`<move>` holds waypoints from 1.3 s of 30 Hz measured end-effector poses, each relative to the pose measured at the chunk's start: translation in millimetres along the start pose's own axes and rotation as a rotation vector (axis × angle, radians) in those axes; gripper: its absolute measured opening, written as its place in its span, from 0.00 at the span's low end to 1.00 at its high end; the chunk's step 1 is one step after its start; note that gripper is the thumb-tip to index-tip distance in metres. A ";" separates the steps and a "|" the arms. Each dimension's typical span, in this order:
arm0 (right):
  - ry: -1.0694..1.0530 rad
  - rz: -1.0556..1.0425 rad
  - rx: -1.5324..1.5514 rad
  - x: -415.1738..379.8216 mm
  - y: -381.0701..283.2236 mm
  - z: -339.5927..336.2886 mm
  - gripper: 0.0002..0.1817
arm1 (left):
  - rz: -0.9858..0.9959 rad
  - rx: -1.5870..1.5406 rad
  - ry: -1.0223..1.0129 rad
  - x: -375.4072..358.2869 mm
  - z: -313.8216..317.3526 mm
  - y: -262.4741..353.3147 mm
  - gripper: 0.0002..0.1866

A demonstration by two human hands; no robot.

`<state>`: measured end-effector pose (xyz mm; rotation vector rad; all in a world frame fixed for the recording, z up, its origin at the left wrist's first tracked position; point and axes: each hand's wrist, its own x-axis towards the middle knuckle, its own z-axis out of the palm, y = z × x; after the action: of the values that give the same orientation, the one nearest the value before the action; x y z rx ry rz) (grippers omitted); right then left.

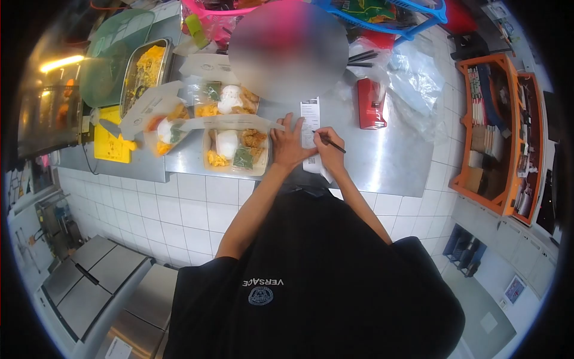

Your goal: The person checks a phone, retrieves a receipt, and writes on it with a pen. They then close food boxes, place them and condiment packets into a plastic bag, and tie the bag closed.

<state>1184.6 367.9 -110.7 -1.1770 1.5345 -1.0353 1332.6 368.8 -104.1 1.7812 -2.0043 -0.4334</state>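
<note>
My right hand (pixel 330 152) is closed around a dark pen (pixel 332 143), its tip over a long printed receipt (pixel 310 113) on the steel table. Spread flat at the receipt's left edge, my left hand (pixel 288 143) lies with its fingers apart. Just left of that hand stands an open takeaway box (pixel 209 163) with rice, fried pieces, something white and a green packet. Behind it is a second filled box (pixel 200 102), and a third box (pixel 156 139) sits farther left.
A metal tray (pixel 125 96) of yellow food and a yellow cutting board (pixel 112 152) are on the left. A red box (pixel 372 105) and clear plastic bags (pixel 415 75) lie to the right. Pink (pixel 194 11) and blue baskets (pixel 427 27) stand at the back. A blurred patch hides the table's far middle.
</note>
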 end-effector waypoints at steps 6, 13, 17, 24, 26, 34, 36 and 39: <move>-0.019 0.024 0.017 -1.6 -3.1 -0.9 0.06 | 0.010 -0.002 -0.016 1.1 0.1 -0.4 0.49; -0.070 0.025 -0.005 -5.7 4.5 -4.3 0.07 | 0.016 0.014 -0.010 -1.2 -1.8 0.3 0.50; -0.011 0.070 0.041 -4.2 1.1 -3.1 0.07 | 0.020 0.001 -0.006 -0.3 -0.9 0.5 0.50; -0.068 0.102 0.022 -9.0 1.9 -7.0 0.06 | 0.013 -0.022 -0.024 -0.9 -0.5 0.8 0.50; -0.041 0.087 0.027 -6.3 3.2 -6.2 0.07 | 0.003 -0.021 -0.035 0.7 -1.5 1.2 0.50; -0.085 0.106 0.034 -13.4 -7.5 -11.3 0.05 | 0.016 0.002 -0.045 -0.4 -1.5 0.5 0.54; -0.059 0.077 0.024 -17.9 -3.2 -10.9 0.06 | 0.018 0.012 -0.061 -0.5 -2.5 0.0 0.55; -0.119 0.045 -0.017 -19.0 5.5 -10.9 0.06 | 0.017 0.034 -0.093 -0.8 -2.6 -0.6 0.57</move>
<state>1175.4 388.4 -110.3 -1.1894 1.4721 -0.9086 1334.5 369.6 -102.3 1.7929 -2.1000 -0.4880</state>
